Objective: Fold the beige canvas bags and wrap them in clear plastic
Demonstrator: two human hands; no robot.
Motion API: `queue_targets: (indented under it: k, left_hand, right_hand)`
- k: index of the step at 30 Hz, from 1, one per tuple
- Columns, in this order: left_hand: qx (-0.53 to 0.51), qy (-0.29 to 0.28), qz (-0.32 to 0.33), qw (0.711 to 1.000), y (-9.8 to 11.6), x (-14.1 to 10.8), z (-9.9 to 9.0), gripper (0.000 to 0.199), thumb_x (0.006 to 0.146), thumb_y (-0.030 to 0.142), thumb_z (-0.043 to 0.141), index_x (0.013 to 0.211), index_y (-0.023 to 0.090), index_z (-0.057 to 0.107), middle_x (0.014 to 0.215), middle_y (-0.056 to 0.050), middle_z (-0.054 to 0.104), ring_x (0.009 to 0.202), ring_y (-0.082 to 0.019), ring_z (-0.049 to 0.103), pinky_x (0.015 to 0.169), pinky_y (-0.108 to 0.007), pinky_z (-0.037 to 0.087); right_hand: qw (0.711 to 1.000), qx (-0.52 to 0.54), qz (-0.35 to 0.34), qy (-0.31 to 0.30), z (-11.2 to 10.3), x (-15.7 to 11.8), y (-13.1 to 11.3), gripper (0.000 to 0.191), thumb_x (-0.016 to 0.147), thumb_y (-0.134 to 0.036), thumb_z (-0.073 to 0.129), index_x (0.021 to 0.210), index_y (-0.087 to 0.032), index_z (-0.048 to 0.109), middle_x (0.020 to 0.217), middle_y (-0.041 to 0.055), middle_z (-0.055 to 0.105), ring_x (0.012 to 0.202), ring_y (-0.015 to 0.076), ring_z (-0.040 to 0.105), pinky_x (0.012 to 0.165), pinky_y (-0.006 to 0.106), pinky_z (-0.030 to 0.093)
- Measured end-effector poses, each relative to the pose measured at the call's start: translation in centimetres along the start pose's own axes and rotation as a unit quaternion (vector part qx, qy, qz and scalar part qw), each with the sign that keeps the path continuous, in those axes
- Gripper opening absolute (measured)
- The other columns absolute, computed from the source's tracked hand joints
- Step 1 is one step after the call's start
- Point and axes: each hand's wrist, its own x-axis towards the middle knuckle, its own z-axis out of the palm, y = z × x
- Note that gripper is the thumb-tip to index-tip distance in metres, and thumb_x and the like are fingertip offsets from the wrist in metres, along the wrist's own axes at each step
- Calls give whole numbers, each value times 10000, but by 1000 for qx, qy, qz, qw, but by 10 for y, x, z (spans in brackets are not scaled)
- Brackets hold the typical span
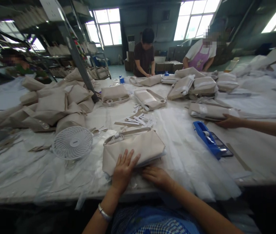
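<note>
A beige handbag (138,148) lies on the table in front of me, its strap (128,132) folded along the far side. My left hand (124,167) rests flat on the front of the bag, fingers stretched out and a little apart. At the bag's near lower edge is my right hand (158,177), palm down with its fingers extended towards the left. Its fingertips are close against the underside, and whether they touch it I cannot tell. A thin strip of clear or bluish plastic (150,161) shows under the bag.
A white round fan (72,143) stands left, before a heap of beige bags (52,104). Paper strips (138,120) lie beyond my bag. Right are clear plastic bags (184,152) and a blue tape dispenser (207,139). Another person's hand (229,121) touches a wrapped bag (208,110). Co-workers stand opposite.
</note>
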Motion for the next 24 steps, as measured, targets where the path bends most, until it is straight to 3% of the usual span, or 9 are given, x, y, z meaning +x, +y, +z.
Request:
queue_targets:
  k: [3,7,9,12,15,18,20,22,24]
  left_hand:
    - [9,8,10,1000,4,-5,5,674,924,85,523,1509,372,347,1569,-22,386,1463,-322,324,1123,-554,427]
    - [19,27,20,999,6,-8,8,653,935,95,512,1501,379,355,1556,-12,410,1450,-325,349,1104,-555,448]
    - [24,34,25,999,6,-9,7,640,940,98,501,1498,382,363,1552,-8,416,1444,-325,362,1098,-551,457]
    - [28,42,29,998,5,-9,7,632,942,94,487,1495,378,374,1549,-8,422,1437,-326,373,1090,-545,469]
    - [28,50,28,998,4,-11,10,636,937,85,491,1493,373,381,1547,-14,426,1439,-326,368,1089,-540,472]
    - [28,51,26,998,2,-13,13,643,932,87,508,1499,360,377,1555,-28,414,1448,-330,350,1100,-541,464]
    - [23,53,22,998,1,-13,14,649,927,83,516,1500,355,376,1556,-35,410,1452,-331,342,1100,-544,464]
    - [12,65,8,998,-1,-13,14,660,919,60,513,1498,350,383,1551,-36,417,1455,-324,337,1103,-542,462]
    - [-5,80,-13,997,-4,-11,11,672,909,32,501,1499,334,387,1547,-42,424,1461,-317,328,1111,-540,454]
  right_hand:
    - [999,44,-20,24,-30,13,0,379,947,-59,482,1288,-161,611,1164,85,733,1150,188,658,952,326,586]
    - [993,9,103,59,-59,51,52,454,918,-18,449,1298,-196,624,1301,94,667,1295,202,556,1080,412,510]
    - [986,-40,161,8,-66,75,92,435,895,-15,455,1199,-207,700,1362,100,624,1388,251,458,1131,482,452]
    - [958,-84,229,-153,-69,112,149,389,830,3,533,1036,-218,778,1457,86,545,1473,305,321,1194,509,342]
    - [935,-87,268,-214,-73,133,185,370,856,-35,553,1059,-255,770,1439,43,568,1398,248,445,1162,393,381]
    - [916,-119,341,-172,-78,122,196,339,943,-119,468,1147,-200,727,1256,120,683,1174,244,631,1052,384,467]
    - [906,-121,372,-161,-79,99,189,311,935,-129,468,1077,-161,743,1068,151,742,1030,262,691,975,393,508]
    - [913,-94,364,-160,-75,71,173,267,876,-113,531,996,-171,762,973,130,759,958,260,709,926,372,532]
    - [932,-51,329,-143,-62,47,152,279,827,-127,595,1045,-202,754,1053,100,754,1001,253,698,934,354,539]
